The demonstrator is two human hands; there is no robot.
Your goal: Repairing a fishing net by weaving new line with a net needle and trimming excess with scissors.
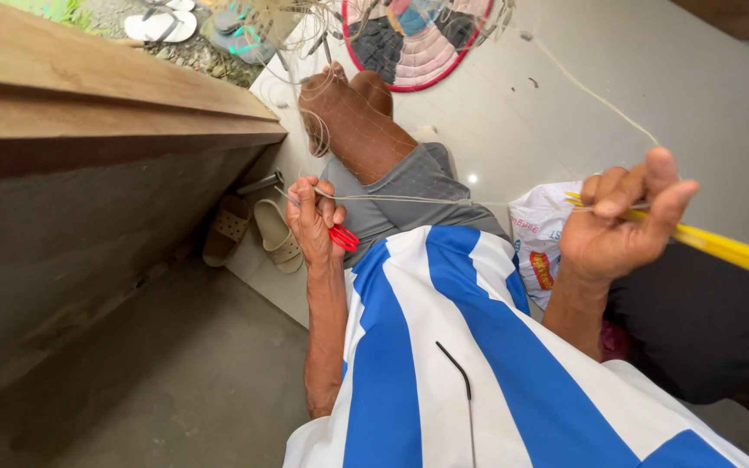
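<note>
Item, as I read it: left hand [315, 221] closed on red-handled scissors [343, 237] over my lap, right hand [621, 227] pinching a yellow netting needle [721, 247] and taut twine [409, 200] from the fishing net [331, 95] across my knee; best kept tensioned, I judge.

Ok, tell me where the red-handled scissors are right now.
In the head view, left of centre: the red-handled scissors sit in the left hand, just above the blue-and-white striped shirt, beside the grey shorts.
</note>
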